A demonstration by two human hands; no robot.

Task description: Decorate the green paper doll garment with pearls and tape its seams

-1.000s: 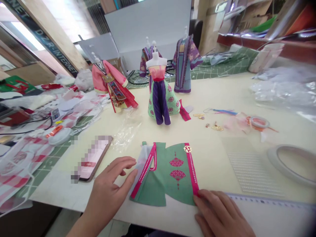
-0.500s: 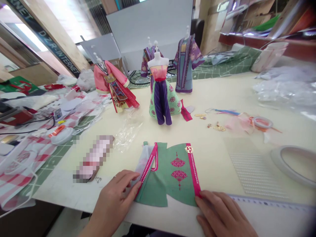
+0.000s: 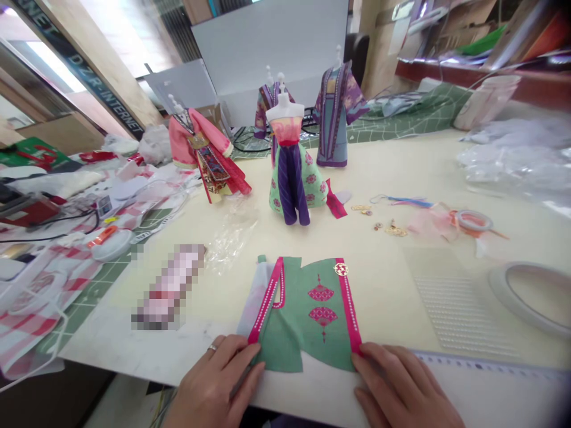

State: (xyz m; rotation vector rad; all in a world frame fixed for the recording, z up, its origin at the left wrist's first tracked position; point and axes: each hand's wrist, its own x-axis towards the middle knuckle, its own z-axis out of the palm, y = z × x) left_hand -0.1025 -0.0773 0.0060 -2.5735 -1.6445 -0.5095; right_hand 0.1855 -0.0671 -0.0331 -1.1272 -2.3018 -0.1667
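A small green doll garment point(image 3: 289, 333) lies flat on the table by its front edge. Pink trim with a row of pearl-like beads runs along its borders, and red fan motifs decorate the right panel. At the top of the right trim sits a round gold ornament point(image 3: 341, 269). My left hand point(image 3: 218, 377), a ring on one finger, is closed at the lower left corner, thumb and fingers on the trim's end. My right hand point(image 3: 404, 383) holds the lower right corner, its fingertips at the trim's end. Pale lining shows beyond the left trim.
Behind the garment stands a doll form in a green and purple dress point(image 3: 292, 178), with other dressed forms around it. Gold charms point(image 3: 395, 230), a sheet of beads point(image 3: 464, 312), a roll of tape point(image 3: 530, 297) and a ruler point(image 3: 482, 365) lie rightward. A pixelated object point(image 3: 169, 288) lies left.
My left hand has moved down along the left trim to its bottom end, and the trimmed edge now lies flatter with more lining uncovered. My right hand has stayed at the lower right corner.
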